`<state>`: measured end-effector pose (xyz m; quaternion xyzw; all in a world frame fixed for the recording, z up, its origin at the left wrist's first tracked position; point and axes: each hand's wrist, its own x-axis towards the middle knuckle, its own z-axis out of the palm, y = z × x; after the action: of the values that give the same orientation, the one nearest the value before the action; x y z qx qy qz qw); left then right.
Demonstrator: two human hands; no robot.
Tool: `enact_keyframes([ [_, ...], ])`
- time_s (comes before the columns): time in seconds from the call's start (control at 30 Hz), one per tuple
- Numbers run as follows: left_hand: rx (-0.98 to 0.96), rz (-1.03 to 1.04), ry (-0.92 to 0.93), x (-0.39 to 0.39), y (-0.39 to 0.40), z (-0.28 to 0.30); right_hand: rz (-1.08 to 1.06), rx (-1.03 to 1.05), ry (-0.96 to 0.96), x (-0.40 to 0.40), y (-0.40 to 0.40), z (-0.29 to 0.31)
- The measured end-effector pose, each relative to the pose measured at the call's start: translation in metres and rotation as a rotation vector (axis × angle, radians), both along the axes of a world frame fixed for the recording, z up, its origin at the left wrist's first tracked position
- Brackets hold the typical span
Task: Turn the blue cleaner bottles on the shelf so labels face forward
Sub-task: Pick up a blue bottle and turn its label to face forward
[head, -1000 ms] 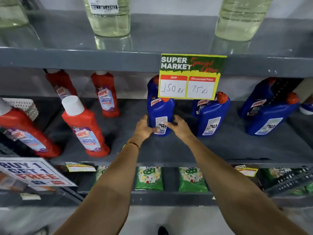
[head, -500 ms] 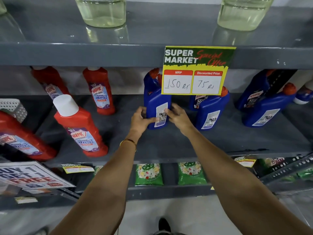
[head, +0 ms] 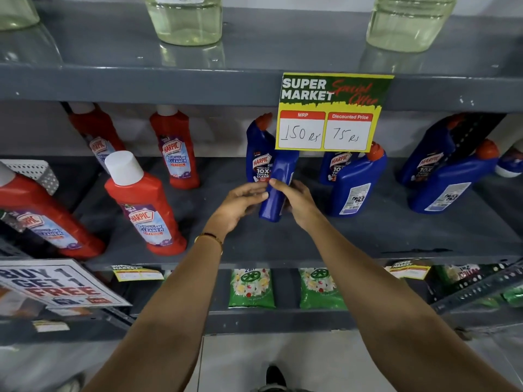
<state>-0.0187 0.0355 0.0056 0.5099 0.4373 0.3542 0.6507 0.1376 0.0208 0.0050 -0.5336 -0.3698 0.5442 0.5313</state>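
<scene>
While your two hands close on it, the blue bottle stands on the grey metal shelf, about centre frame, just below the price sign. Left hand cups its left side, fingers curled and touching the plastic; right hand wraps the right side, thumb laid over the front edge. Both have hold of it.

Materials: glossy moulded plastic, flat-sided body, angled neck, its top hidden behind the sign. Long axis near upright, top leaning toward 1 o'clock. A narrow bare edge faces you; a sliver of white label shows on its right flank.

Count of blue bottles you can see: six.
- the held one;
- a second blue bottle just behind it at 11 o'clock, red cap, front label toward you;
- a third at 3 o'clock, white back label toward you;
- a fourth behind that, front label showing;
- two more farther at 3 o'clock, one with the back label out, one with the front.

Red bottles: five, white caps, at 9 to 10 o'clock. Clear bottles of pale liquid: three, on the shelf above. Green packets: two clear ones on the shelf below, at 6 o'clock.
</scene>
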Motion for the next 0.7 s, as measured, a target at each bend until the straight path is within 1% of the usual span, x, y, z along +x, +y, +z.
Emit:
enact_keyframes([
  [0.1, -0.238, -0.090, -0.025, 0.002, -0.003, -0.005, 0.031, 0.017, 0.091, 0.005, -0.001, 0.003],
  [0.17, -0.311, -0.111, -0.107, 0.007, -0.006, -0.004, 0.072, 0.041, 0.127, 0.008, -0.002, 0.006],
  [0.23, -0.300, -0.093, -0.170, 0.012, -0.009, -0.002, 0.082, 0.039, 0.153, 0.012, -0.004, 0.007],
  [0.3, -0.284, -0.047, -0.182, 0.015, -0.010, -0.001, 0.105, 0.050, 0.161, 0.017, -0.004, 0.007],
  [0.37, -0.286, 0.004, -0.165, 0.017, -0.012, -0.003, 0.137, 0.057, 0.165, 0.019, -0.004, 0.006],
  [0.43, -0.262, 0.003, -0.112, 0.018, -0.012, -0.006, 0.166, 0.056, 0.155, 0.018, -0.003, 0.006],
  [0.53, -0.198, 0.022, -0.039, 0.021, -0.012, -0.007, 0.179, 0.044, 0.079, 0.014, -0.002, 0.007],
  [0.7, -0.074, 0.180, 0.031, 0.019, -0.009, -0.006, 0.194, 0.113, -0.078, 0.017, 0.002, 0.011],
])
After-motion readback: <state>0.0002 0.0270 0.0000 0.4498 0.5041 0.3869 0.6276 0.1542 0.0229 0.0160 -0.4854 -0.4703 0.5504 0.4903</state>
